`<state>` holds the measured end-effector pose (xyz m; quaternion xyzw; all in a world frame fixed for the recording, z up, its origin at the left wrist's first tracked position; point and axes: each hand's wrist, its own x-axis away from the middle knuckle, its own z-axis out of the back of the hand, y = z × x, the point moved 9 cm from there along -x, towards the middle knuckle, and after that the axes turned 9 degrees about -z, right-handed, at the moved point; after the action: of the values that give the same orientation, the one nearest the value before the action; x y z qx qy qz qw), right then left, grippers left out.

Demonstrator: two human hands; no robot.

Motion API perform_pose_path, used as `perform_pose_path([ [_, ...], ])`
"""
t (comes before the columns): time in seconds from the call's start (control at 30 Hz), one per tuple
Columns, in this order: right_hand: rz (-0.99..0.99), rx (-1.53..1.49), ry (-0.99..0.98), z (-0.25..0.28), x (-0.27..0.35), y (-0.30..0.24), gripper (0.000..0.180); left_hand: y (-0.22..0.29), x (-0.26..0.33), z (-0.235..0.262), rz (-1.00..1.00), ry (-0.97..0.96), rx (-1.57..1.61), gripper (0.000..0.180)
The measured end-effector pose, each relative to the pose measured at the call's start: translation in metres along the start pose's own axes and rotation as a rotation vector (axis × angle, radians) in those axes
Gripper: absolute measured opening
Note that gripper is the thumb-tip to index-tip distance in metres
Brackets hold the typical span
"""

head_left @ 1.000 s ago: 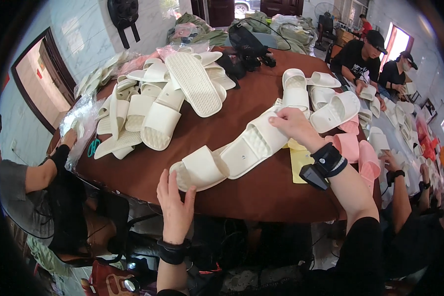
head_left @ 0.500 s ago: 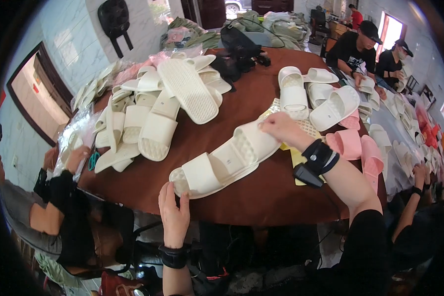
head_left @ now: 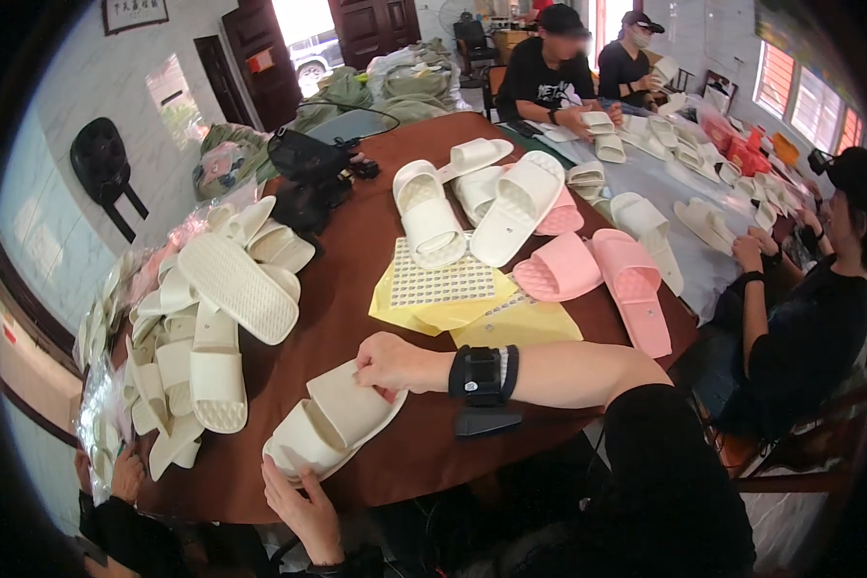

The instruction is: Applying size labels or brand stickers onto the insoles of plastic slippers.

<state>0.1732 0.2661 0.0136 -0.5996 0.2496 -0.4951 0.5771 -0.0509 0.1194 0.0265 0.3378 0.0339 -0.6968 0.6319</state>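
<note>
A pair of white slippers (head_left: 303, 435) lies near the table's front edge, one overlapping the other, with their straps close together. My right hand (head_left: 395, 363) pinches the right slipper at its strap end, fingers closed. My left hand (head_left: 303, 506) rests against the left slipper's near end, its fingers stretched out and thumb apart. A black wristband (head_left: 485, 376) circles my right wrist, with a dark box (head_left: 488, 425) just below it. Right of my hands lie a sheet of small labels (head_left: 443, 275) and yellow backing paper (head_left: 525, 326).
White slippers (head_left: 239, 287) are heaped on the left of the brown table (head_left: 347, 231). More white slippers (head_left: 520, 207) and pink slippers (head_left: 631, 279) lie to the right. Several people work nearby, one person (head_left: 809, 270) seated at right. Another person's hand (head_left: 127, 472) shows at lower left.
The view has turned right, so the table appears shifted left. The two slippers have slid closer together, narrowing the gap between their straps. Both my hands stay on them.
</note>
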Motion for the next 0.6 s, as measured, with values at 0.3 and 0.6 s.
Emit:
perform_pose_path([
  [0.3, -0.057, -0.209, 0.017, 0.043, 0.037, -0.005, 0.033, -0.019, -0.005, 0.014, 0.134, 0.137, 0.611, 0.052],
  [0.6, 0.305, -0.482, 0.453, 0.273, 0.119, 0.001, 0.03, -0.036, -0.081, 0.033, -0.124, 0.195, 0.028, 0.053],
])
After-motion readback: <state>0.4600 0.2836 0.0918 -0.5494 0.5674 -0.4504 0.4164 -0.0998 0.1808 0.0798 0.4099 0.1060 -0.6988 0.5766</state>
